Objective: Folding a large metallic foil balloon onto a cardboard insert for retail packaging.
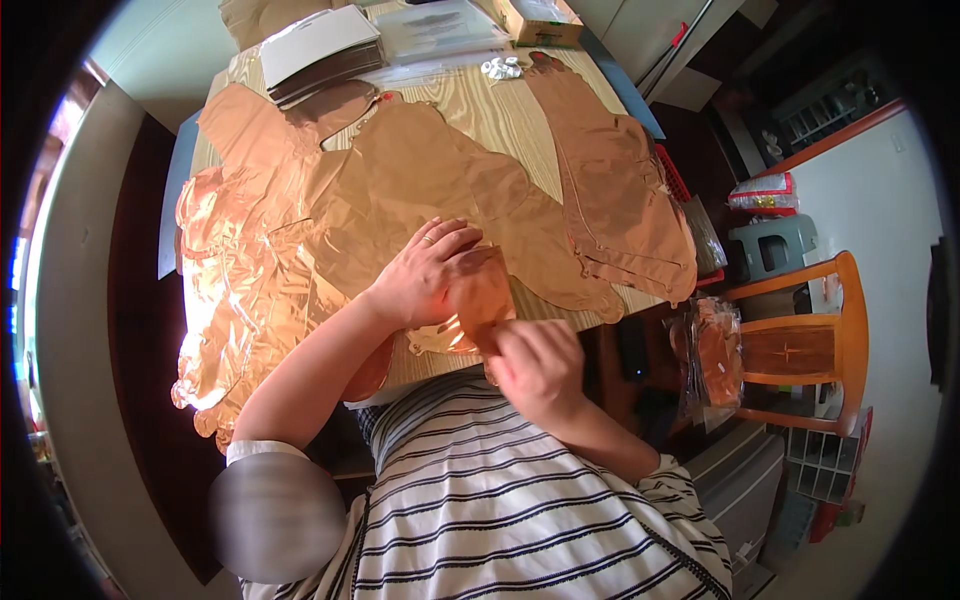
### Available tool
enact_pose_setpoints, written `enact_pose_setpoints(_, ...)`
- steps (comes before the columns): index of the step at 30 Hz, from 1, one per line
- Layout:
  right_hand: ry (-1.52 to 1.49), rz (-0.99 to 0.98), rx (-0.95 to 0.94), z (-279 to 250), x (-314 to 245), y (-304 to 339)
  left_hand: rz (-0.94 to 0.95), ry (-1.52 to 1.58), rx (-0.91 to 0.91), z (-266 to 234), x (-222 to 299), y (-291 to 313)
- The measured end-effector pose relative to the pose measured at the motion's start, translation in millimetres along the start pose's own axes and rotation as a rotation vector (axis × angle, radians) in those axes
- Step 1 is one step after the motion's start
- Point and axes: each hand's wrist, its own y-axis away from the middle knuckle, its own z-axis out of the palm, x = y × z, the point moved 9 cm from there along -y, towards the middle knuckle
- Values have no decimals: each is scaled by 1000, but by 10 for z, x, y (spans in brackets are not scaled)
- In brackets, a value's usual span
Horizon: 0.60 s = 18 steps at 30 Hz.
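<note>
At the table's near edge I hold a copper-coloured foil balloon (pixel 480 290), flat and partly folded. My left hand (pixel 428 272) lies over its left side, fingers curled on the foil. Closed fingers of my right hand (pixel 540 368) pinch its lower right edge; the fingertips are partly hidden. Beneath and beyond my hands, a large flat foil balloon (pixel 430 165) spreads across the middle. Shiny, crumpled foil balloons (pixel 245 225) overlap at the left and hang past the table's near left edge. Another flat foil balloon (pixel 625 195) lies at the right.
At the back of the wood-grain table (pixel 535 130) are a white-topped stack (pixel 322 48), clear plastic sleeves (pixel 440 35), small white pieces (pixel 502 68) and a cardboard box (pixel 540 22). Right of the table stand a wooden chair (pixel 850 340) with bagged copper foil (pixel 715 350) and a grey-green stool (pixel 775 240).
</note>
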Motion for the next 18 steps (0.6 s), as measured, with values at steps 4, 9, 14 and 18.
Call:
enact_pose_setpoints(4, -218, -144, -110, 261, -123, 21, 68, -49, -50, 135, -158, 88)
enact_pose_setpoints(9, -442, -64, -109, 94, 523, -62, 53, 15, -40, 34, -66, 26)
enact_pose_setpoints(14, 63, -38, -149, 269, 854, -200, 50, -20, -45, 92, -95, 61)
enact_pose_setpoints(18, 65, -66, -257, 479, 778, -176, 25, -41, -114, 129, -129, 64)
